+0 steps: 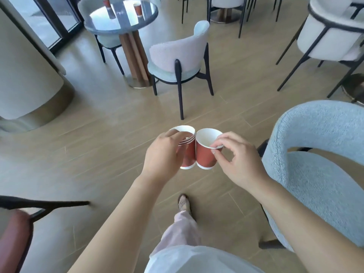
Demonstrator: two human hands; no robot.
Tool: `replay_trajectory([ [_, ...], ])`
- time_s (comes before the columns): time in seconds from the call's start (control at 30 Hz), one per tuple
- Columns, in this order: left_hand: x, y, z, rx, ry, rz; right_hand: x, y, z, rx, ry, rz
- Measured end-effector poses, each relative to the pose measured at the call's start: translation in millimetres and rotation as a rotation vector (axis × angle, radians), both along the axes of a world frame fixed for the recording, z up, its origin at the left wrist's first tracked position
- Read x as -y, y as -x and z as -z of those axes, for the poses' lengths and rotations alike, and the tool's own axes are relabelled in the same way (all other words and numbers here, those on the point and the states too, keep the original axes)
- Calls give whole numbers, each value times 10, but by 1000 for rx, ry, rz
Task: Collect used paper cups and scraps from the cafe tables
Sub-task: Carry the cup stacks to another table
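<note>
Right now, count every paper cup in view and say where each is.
At least 4: a nested stack in the left hand, one in the right hand, two on the far table.

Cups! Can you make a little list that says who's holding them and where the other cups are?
left hand: grips a stack of red cups
right hand: pinches the rim of a single red cup
held cups: touching side by side, upright, look empty
round table: more red cups standing
nearest seat: blue chair, on the right
</note>
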State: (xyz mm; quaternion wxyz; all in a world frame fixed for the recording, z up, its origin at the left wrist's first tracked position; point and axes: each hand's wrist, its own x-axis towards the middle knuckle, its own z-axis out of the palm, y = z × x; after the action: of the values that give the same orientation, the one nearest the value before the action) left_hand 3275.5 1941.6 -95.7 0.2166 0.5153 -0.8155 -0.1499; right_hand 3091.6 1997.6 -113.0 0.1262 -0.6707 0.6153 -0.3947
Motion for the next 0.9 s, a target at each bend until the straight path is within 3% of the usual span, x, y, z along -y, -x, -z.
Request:
replay_trajectory([
  [0.43, 2925, 612, -129, -28, 44, 21, 2910, 634, -215, -39, 11, -6],
  [0.9, 5379, 2605, -26, -7, 16, 229, 5064, 2451, -14, -26, 5, 240],
])
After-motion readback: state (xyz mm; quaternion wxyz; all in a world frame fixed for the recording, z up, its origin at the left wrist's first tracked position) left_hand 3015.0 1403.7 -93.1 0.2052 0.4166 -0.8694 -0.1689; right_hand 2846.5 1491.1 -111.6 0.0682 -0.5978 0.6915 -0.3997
